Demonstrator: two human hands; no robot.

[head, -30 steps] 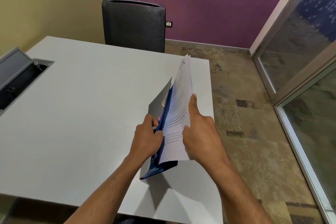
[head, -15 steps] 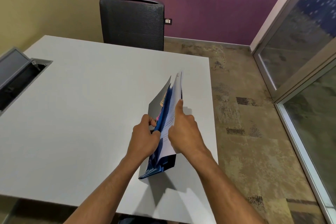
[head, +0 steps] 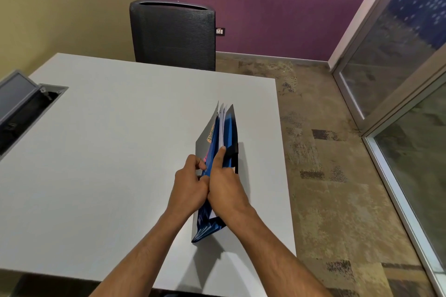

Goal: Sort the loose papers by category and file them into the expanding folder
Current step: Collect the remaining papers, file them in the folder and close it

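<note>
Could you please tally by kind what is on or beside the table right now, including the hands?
Expanding folder, standing on the table: 1
Hands, left and right, both at the folder: 2
Chair beyond the table: 1
Open cable hatch in the table: 1
Total: 5

Even, fairly bright indoor light falls from above on the pale worktop (head: pixel 101 152), without glare. Soft shadows lie on it just near of the expanding folder (head: pixel 217 176) and under the forearms. Wide-angle bending curves the worktop's edges; focus is slightly soft throughout.
</note>
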